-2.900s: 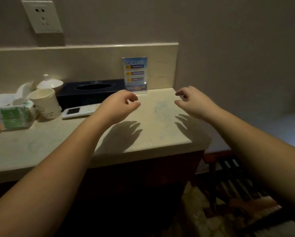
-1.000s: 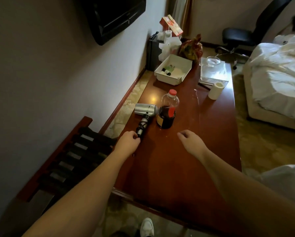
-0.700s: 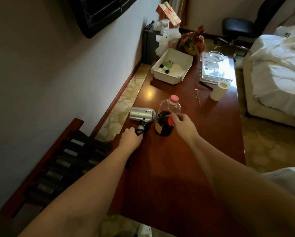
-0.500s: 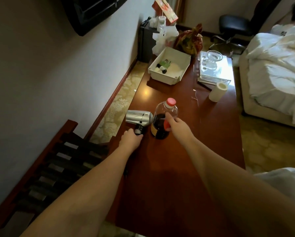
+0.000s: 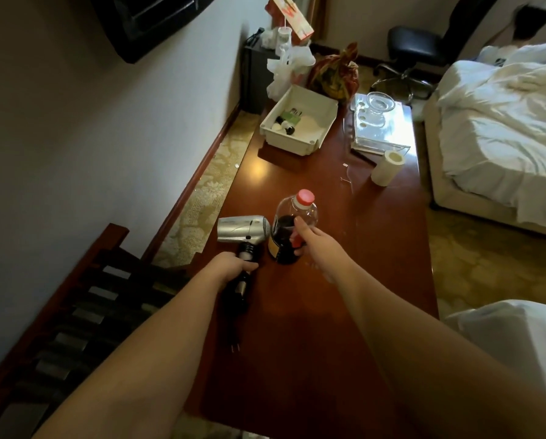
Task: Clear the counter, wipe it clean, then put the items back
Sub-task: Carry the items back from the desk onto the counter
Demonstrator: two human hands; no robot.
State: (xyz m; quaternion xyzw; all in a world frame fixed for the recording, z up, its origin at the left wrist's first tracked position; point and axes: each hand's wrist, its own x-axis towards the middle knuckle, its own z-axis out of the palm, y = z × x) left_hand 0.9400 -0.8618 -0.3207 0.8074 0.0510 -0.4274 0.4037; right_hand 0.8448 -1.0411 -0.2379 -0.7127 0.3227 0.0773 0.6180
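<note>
A silver hair dryer (image 5: pixel 243 232) lies on the long red-brown wooden table (image 5: pixel 344 296), its black handle pointing toward me. My left hand (image 5: pixel 230 267) grips that handle; the black cord and plug (image 5: pixel 235 345) trail along the table beneath my forearm. Just right of the dryer stands a clear bottle (image 5: pixel 292 228) with a red cap and dark liquid in its lower half. My right hand (image 5: pixel 316 240) grips the bottle's side, thumb across the label.
Farther along the table sit a white tray (image 5: pixel 311 134) with small bottles, a clear tray with a glass bowl (image 5: pixel 380 104), and a paper roll (image 5: pixel 387 167). A slatted wooden rack (image 5: pixel 75 312) stands at the left, a bed (image 5: pixel 502 131) on the right.
The view swung from the stone counter to this table. My left hand closed on the dryer's handle and my right hand reached forward and took hold of the bottle.
</note>
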